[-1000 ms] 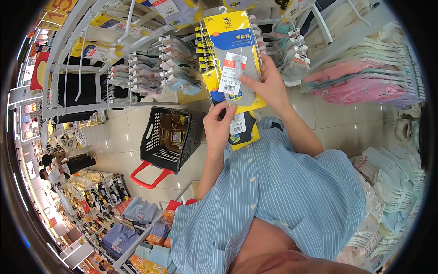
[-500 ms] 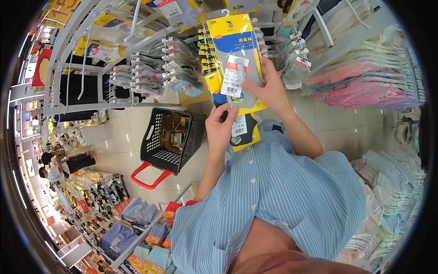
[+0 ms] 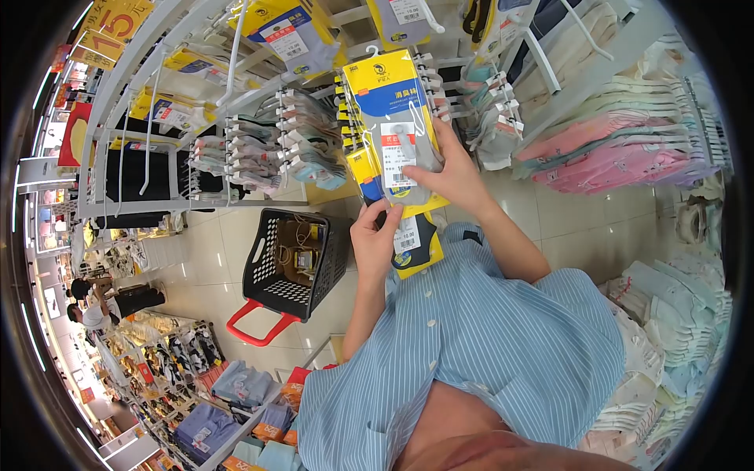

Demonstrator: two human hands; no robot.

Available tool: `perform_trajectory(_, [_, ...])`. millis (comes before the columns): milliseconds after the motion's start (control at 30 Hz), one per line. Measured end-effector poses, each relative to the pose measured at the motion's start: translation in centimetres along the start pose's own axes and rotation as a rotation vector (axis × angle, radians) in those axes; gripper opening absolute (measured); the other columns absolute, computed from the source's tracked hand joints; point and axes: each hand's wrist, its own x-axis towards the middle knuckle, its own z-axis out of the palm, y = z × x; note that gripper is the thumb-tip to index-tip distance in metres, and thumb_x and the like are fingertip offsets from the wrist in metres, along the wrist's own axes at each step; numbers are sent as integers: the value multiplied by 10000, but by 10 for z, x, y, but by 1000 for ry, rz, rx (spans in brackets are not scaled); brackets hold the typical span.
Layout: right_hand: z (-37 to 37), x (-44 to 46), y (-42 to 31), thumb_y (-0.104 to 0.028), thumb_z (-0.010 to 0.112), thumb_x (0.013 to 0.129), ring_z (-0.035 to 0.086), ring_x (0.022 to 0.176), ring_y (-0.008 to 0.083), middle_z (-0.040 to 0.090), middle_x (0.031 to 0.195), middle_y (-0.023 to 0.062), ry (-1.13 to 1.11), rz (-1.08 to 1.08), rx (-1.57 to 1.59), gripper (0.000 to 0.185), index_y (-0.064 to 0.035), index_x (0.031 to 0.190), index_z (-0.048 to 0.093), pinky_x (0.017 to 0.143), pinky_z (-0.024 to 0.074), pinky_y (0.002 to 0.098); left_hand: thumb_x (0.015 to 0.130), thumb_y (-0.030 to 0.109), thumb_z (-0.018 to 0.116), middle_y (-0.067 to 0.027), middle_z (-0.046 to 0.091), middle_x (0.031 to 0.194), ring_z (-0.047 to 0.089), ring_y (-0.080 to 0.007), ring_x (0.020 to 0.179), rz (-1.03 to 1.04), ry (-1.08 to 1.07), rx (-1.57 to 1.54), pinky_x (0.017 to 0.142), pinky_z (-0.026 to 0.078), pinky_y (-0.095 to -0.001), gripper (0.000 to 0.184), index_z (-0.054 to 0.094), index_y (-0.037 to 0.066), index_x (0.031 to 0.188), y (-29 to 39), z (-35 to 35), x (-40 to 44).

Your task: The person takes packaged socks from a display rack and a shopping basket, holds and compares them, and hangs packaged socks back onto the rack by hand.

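Observation:
A pack of grey socks (image 3: 385, 100) in a clear bag with a yellow and blue header and a plastic hook faces me. My right hand (image 3: 449, 174) grips its right edge, thumb lying over the lower part of the white and red price label (image 3: 397, 149). My left hand (image 3: 374, 237) pinches the bottom left of the packs. Under the grey pair, a pack of dark socks (image 3: 425, 234) sticks out at the bottom with its own label. Another yellow-edged pack (image 3: 363, 166) shows at the left; how many are held is unclear.
A black shopping basket (image 3: 267, 271) with a red handle (image 3: 263, 334) stands on the tiled floor, with items inside. Racks of hanging socks (image 3: 310, 141) are ahead. Pink garments (image 3: 613, 157) hang at right, folded clothes (image 3: 206, 424) lie lower left. Two people (image 3: 102, 302) are far left.
The held packs sit slightly lower in view, and the rack shows more at the top. My right thumb has slid onto the price label, covering part of the price.

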Motion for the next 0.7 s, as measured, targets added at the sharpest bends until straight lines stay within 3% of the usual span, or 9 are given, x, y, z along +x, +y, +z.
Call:
perform_trajectory(167, [-1,3,0,-90,728,741,468,1184,214,457,1290,155,-18,25,95,769,31,1358,285,981,397,333,841,50,672,-23,557,909,552,-66,805,23,5,24,684,451,-209,184,639,-64,981,-7,-2,3])
perform_trajectory(267, [-5,5,10,-19,698,761,437,1221,196,429,1319,137,-60,14,27,772,10,1389,250,984,412,332,842,48,671,-15,550,902,551,-64,787,-10,11,-13,672,447,-207,181,639,-61,983,-9,-3,3])
perform_trajectory(333, [-4,3,5,-29,697,777,472,1184,194,438,1311,126,-57,55,104,754,5,1387,255,965,430,327,844,38,665,-3,544,887,551,-65,761,-26,19,-2,673,444,-202,164,635,-60,972,-11,-4,3])
perform_trajectory(433, [-4,1,-3,-71,686,818,508,1142,185,471,1278,119,-39,52,187,701,10,1379,274,946,443,318,860,24,636,-47,643,902,580,-83,799,-4,8,-69,713,468,-226,150,616,-45,992,-19,-9,5])
perform_trajectory(633, [-12,-5,-1,-124,629,881,502,1129,159,495,1255,107,-9,16,236,615,4,1381,292,936,432,297,872,21,619,-57,642,940,580,-93,829,-70,19,-78,747,465,-234,150,611,-45,1006,-6,3,4])
perform_trajectory(700, [-16,-8,3,-127,590,908,501,1122,148,498,1252,99,11,-2,260,558,3,1375,313,934,429,291,866,28,629,-34,627,885,568,-79,765,-41,11,-66,699,462,-220,132,619,-46,974,-5,7,5])
